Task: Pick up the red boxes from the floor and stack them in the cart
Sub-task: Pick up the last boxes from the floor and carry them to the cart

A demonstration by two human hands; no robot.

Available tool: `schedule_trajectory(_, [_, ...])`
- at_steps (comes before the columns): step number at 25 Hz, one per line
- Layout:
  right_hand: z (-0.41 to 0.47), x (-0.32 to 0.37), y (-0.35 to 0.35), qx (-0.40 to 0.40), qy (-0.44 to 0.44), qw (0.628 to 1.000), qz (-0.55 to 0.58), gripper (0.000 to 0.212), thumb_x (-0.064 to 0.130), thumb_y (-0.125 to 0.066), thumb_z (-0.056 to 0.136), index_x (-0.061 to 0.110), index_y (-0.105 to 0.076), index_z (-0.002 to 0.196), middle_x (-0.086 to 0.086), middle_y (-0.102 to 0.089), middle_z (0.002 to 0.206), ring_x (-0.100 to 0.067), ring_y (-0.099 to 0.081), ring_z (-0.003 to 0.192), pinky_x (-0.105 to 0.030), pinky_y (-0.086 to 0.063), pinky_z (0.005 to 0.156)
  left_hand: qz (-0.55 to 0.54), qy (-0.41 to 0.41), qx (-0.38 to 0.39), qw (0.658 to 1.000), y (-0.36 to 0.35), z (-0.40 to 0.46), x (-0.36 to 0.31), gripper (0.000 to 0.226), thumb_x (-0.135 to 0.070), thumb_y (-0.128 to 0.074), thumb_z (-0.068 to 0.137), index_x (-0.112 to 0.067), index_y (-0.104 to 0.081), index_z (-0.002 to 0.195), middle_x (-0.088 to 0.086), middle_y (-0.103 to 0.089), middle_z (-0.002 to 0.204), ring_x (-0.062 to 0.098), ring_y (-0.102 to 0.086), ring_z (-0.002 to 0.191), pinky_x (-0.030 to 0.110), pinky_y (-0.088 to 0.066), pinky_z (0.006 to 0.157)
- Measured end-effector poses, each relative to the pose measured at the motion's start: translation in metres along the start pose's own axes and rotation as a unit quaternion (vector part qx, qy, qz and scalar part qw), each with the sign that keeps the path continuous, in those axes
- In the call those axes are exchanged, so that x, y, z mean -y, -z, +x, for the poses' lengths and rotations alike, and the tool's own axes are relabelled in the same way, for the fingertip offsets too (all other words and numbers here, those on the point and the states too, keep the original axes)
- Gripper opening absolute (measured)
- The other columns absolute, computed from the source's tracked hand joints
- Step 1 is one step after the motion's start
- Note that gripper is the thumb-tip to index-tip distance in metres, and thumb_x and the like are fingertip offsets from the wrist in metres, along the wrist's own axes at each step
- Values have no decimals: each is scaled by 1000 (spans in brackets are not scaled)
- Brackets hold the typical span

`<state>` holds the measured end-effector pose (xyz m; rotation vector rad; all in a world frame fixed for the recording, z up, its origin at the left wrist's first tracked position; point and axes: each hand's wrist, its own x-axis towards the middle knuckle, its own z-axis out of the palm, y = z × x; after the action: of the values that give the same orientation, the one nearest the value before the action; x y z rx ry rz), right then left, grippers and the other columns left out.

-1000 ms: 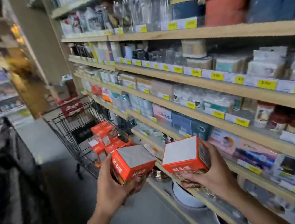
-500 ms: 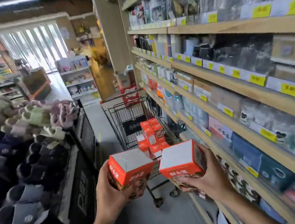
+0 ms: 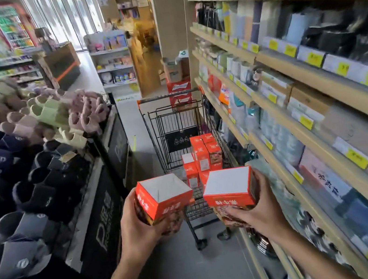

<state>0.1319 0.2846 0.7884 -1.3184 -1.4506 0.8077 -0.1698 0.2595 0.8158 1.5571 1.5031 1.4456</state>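
I hold two red boxes at chest height, just before the near end of the cart. My left hand (image 3: 136,231) grips one red box (image 3: 163,195) with its white end up. A second red box (image 3: 229,186), tilted the same way, sits in my right hand (image 3: 257,217). Straight ahead in the aisle stands the black wire cart (image 3: 170,122) with an orange handle at its far end. Several red boxes (image 3: 201,154) are stacked upright inside it, along its right side.
A wooden shelf unit (image 3: 290,76) full of goods with yellow price tags runs along the right, close to the cart. A black display bin (image 3: 111,176) heaped with slippers lines the left. Red cartons (image 3: 179,91) are piled beyond the cart by a pillar. Grey floor runs between.
My view has swung left from the shelves toward the aisle, and the cart now stands straight ahead and nearer. Both hands still hold their boxes, now closer to the cart.
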Motion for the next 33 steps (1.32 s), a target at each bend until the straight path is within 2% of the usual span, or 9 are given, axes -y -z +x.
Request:
schedule_trajectory(3, [53, -12, -27, -19, -27, 999, -10, 113, 51, -96, 46, 42, -33, 140, 7, -50, 141, -9, -50, 132, -46, -47, 110, -15, 12, 22, 1000, -5, 57, 33, 99, -18, -97, 57, -26, -43, 140, -10, -59, 130, 0, -56, 120, 13, -47, 95])
schedule_trajectory(7, [111, -21, -58, -38, -58, 997, -20, 113, 50, -98, 45, 49, -32, 137, 10, -51, 140, -9, -50, 132, -44, -47, 109, -29, 32, 47, 998, -6, 129, 66, 100, -34, -97, 55, -33, -42, 138, -11, -59, 130, 1, -57, 120, 24, -49, 97])
schedule_trajectory(10, [150, -30, -73, -40, -81, 996, -16, 112, 50, -97, 44, 45, -33, 136, 13, -55, 136, -5, -54, 128, -35, -49, 105, -37, 55, 60, 996, -14, 180, 85, 100, -47, -94, 52, -37, -40, 135, -15, -59, 128, -4, -57, 118, 8, -46, 90])
schedule_trajectory(12, [171, -40, -80, -45, -98, 994, -19, 113, 49, -98, 45, 40, -33, 138, 12, -56, 135, -3, -56, 125, -26, -50, 98, -41, 72, 56, 995, -24, 206, 100, 99, -41, -96, 54, -37, -39, 135, -14, -60, 125, -6, -57, 116, 6, -46, 86])
schedule_trajectory(15, [202, -59, -84, -60, -123, 990, -14, 105, 30, -101, 55, 37, -34, 135, 10, -58, 131, 1, -60, 117, -17, -52, 85, -53, 97, 67, 992, -44, 239, 117, 100, -31, -95, 55, -35, -37, 136, -17, -59, 123, -12, -56, 112, 8, -47, 82])
schedule_trajectory(18, [239, -81, -86, -66, -138, 988, -8, 102, 22, -100, 58, 33, -34, 135, 8, -59, 129, 4, -61, 112, -10, -51, 78, -50, 129, 53, 989, -70, 269, 134, 100, -31, -95, 54, -33, -38, 136, -20, -57, 121, -15, -55, 110, 12, -46, 86])
schedule_trajectory(22, [290, -122, -90, -64, -157, 985, 8, 103, 12, -99, 57, 23, -35, 137, -1, -61, 128, 0, -63, 111, -11, -52, 80, -46, 172, 35, 983, -110, 308, 160, 98, -33, -95, 53, -27, -40, 134, -17, -56, 121, -8, -57, 109, 19, -48, 91])
schedule_trajectory(28, [370, -189, -94, -49, -206, 977, 12, 105, 14, -99, 58, 24, -34, 139, 2, -61, 128, 7, -63, 108, -15, -55, 81, -27, 236, 40, 971, -184, 369, 222, 101, -10, -94, 61, -25, -30, 138, -12, -51, 124, 3, -53, 117, 35, -48, 102])
schedule_trajectory(33, [402, -229, -102, -68, -248, 966, 6, 107, 19, -100, 57, 23, -34, 142, 1, -61, 129, 9, -63, 106, -10, -53, 75, 14, 289, 63, 955, -227, 394, 279, 103, -26, -97, 53, -38, -31, 131, -8, -52, 127, 6, -52, 122, 40, -50, 103])
